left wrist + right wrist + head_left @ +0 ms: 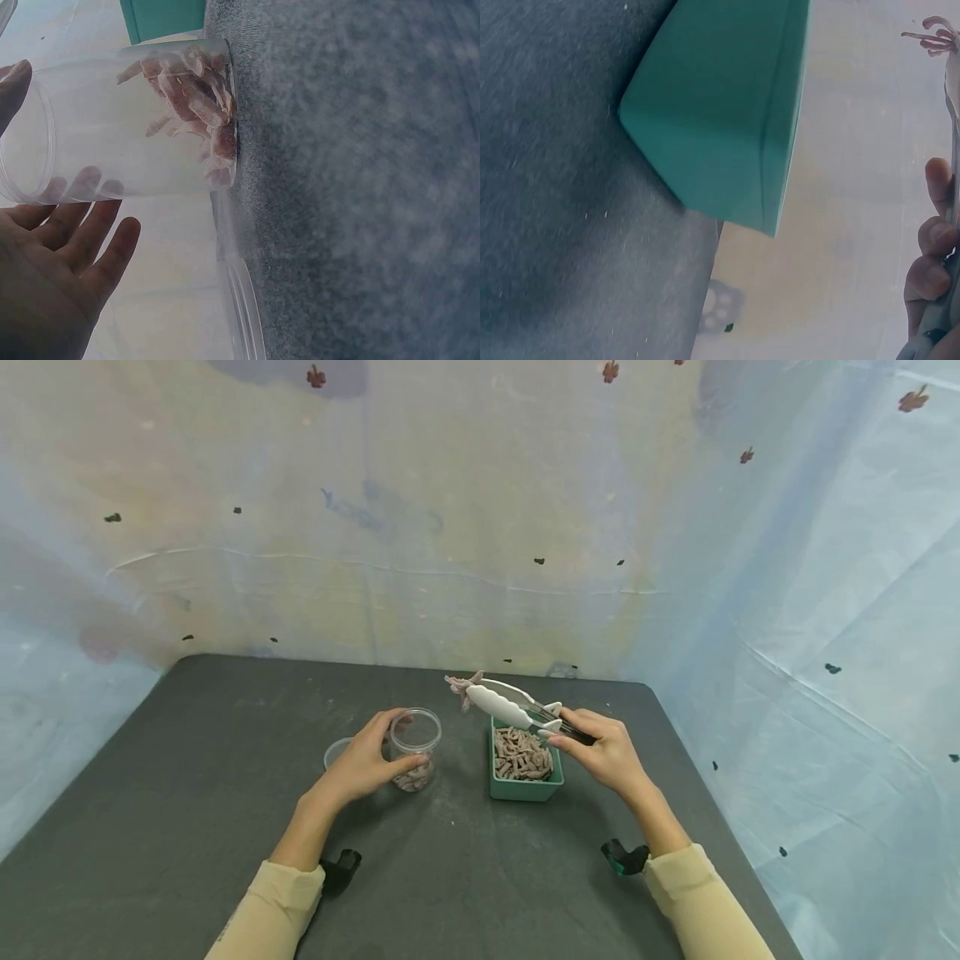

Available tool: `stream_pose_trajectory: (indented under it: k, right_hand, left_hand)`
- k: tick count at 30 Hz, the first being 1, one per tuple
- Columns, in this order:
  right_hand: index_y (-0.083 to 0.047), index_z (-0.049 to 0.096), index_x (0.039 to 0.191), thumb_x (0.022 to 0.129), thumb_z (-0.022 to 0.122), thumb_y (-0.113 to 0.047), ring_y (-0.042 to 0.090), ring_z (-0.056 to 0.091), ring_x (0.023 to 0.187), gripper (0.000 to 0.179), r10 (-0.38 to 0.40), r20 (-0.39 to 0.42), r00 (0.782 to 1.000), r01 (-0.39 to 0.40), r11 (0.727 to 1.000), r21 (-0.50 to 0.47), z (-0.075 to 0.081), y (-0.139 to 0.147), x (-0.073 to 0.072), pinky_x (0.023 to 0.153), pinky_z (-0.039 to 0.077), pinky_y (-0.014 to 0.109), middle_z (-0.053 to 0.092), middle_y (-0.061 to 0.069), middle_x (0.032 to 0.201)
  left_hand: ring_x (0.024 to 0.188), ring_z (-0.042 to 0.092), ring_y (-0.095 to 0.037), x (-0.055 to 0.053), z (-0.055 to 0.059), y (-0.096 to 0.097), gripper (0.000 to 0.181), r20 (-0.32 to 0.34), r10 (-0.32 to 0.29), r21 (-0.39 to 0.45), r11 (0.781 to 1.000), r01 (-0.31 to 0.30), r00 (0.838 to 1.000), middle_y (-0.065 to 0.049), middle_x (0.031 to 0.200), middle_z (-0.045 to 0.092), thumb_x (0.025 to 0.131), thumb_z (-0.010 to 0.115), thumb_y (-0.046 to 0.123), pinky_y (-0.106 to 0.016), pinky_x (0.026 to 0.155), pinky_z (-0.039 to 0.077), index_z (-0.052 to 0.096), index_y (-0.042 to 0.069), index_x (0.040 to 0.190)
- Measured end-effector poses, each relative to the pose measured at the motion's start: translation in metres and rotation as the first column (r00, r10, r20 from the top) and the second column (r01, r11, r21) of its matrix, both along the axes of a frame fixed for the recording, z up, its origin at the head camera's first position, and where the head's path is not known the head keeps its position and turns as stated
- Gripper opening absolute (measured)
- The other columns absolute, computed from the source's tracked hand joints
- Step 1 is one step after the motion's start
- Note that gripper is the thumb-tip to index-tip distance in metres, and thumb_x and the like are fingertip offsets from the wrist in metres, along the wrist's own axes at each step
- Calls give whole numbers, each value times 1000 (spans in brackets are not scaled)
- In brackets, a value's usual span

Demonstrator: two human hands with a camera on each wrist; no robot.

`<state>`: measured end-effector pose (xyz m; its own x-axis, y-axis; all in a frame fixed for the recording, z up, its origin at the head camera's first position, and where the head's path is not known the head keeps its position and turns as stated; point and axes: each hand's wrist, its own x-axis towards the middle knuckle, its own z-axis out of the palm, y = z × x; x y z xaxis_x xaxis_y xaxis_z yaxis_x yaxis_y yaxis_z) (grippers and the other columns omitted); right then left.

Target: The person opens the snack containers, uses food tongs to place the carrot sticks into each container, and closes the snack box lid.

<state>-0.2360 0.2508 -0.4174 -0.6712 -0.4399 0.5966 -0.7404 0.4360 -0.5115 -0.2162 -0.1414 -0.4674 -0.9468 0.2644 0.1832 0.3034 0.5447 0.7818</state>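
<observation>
My left hand [367, 758] grips a clear plastic jar [415, 735] that stands upright on the table. Several pinkish-brown strips [191, 101] lie in the bottom of the jar, as the left wrist view shows. In my right hand [603, 747] is a pair of tongs [506, 703] with white tips, held above a green rectangular container [525, 790]. The tong tips pinch a small bunch of strips [462, 687], raised between the jar and the container. More brownish strips [521, 753] fill much of the container.
A clear round lid [337, 750] lies on the dark table [480, 877], left of the jar and partly behind my left hand. Pale patterned sheeting [450, 527] hangs behind the table and along its right side. Black wrist straps [625, 857] show at both forearms.
</observation>
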Motion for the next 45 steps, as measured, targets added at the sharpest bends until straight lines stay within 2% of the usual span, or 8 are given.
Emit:
stream_pose_trajectory:
  k: [5, 9, 16, 18, 22, 31, 39, 45]
  right_hand:
    - [7, 66, 134, 88, 83, -10, 5, 47, 60, 52, 36, 12, 999, -36, 999, -2, 0, -10, -3, 53, 40, 23, 74, 14, 102]
    - [7, 66, 134, 88, 84, -10, 4, 48, 62, 52, 54, 18, 998, -54, 999, 1, -2, -16, -4, 53, 41, 23, 75, 16, 107]
    - [4, 66, 135, 94, 78, -33, 12, 61, 71, 57, 46, 41, 998, -49, 996, 70, -2, -27, -4, 61, 50, 29, 74, 19, 118]
    - [3, 67, 135, 94, 79, -30, 15, 67, 78, 55, 30, 42, 999, -34, 994, 102, -1, -30, -3, 66, 54, 32, 73, 18, 121]
    - [1, 67, 137, 92, 82, -21, 14, 65, 77, 52, 10, 71, 997, -21, 988, 152, -1, -35, -3, 68, 53, 34, 73, 15, 122]
    - [-8, 67, 140, 92, 81, -27, 15, 67, 83, 54, -46, 82, 996, 22, 960, 278, 1, -46, -4, 68, 52, 34, 73, 8, 124]
    - [-9, 67, 140, 91, 82, -29, 13, 66, 77, 55, -46, 64, 997, 20, 934, 358, 1, -51, -6, 62, 48, 28, 74, 7, 123]
    - [-8, 68, 139, 90, 82, -31, 17, 68, 78, 56, -21, 37, 999, 6, 934, 357, 0, -51, -8, 63, 51, 30, 74, 9, 124]
  left_hand:
    - [138, 49, -38, 0, 3, 1, 86, -6, -6, 3, 1000, 6, 1000, -16, 151, 48, 91, 82, 40, -58, 110, 44, 37, 8, 157]
    - [137, 49, -39, 0, 3, 2, 86, -10, -12, 1, 1000, 12, 1000, -17, 151, 48, 92, 82, 40, -59, 109, 45, 37, 7, 157]
    - [139, 48, -39, 0, 1, 2, 87, -1, -24, 11, 1000, 24, 1000, -16, 152, 47, 92, 81, 44, -59, 110, 44, 36, 8, 158]
    - [140, 47, -39, 0, 1, 2, 88, 1, -22, 12, 1000, 22, 1000, -16, 152, 46, 92, 81, 44, -59, 111, 43, 36, 9, 158]
    - [141, 46, -39, 0, 1, 2, 89, 10, -17, 6, 1000, 16, 1000, -16, 154, 45, 92, 81, 45, -59, 112, 43, 35, 9, 159]
    - [141, 45, -46, 2, 4, 0, 95, 60, -1, 4, 1000, 1, 998, -21, 162, 34, 92, 80, 48, -63, 110, 43, 30, 6, 162]
    - [139, 46, -45, 2, 3, 0, 92, 53, -2, -9, 1000, 2, 999, -20, 162, 35, 92, 79, 49, -64, 108, 44, 32, 11, 161]
    - [140, 46, -45, 2, 2, -1, 92, 48, 0, -12, 1000, 0, 999, -20, 162, 34, 92, 79, 49, -64, 108, 44, 32, 11, 161]
